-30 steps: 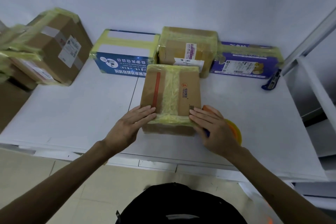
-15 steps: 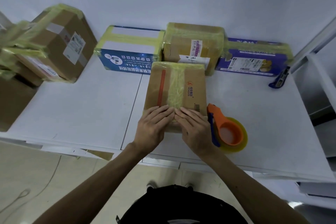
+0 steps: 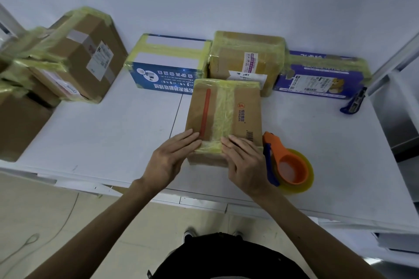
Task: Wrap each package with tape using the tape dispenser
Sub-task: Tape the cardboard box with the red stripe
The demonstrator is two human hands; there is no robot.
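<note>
A brown cardboard package (image 3: 244, 118) with an orange stripe and a band of yellowish tape down its middle lies on the white table (image 3: 113, 133). My left hand (image 3: 172, 158) and my right hand (image 3: 243, 161) lie flat with straight fingers on its near edge, pressing the tape there. The orange and blue tape dispenser (image 3: 288, 163) with its yellowish roll lies on the table just right of my right hand, untouched.
Along the wall stand taped packages: a blue and white box (image 3: 167, 65), a brown box (image 3: 246, 59) and a purple box (image 3: 322, 75). More taped brown boxes (image 3: 74, 56) are stacked at the left. A blue utility knife (image 3: 353, 102) lies far right.
My hands came together at the middle of the package's near edge, then spread slightly apart along it. My right hand left the dispenser, which now lies in full view.
</note>
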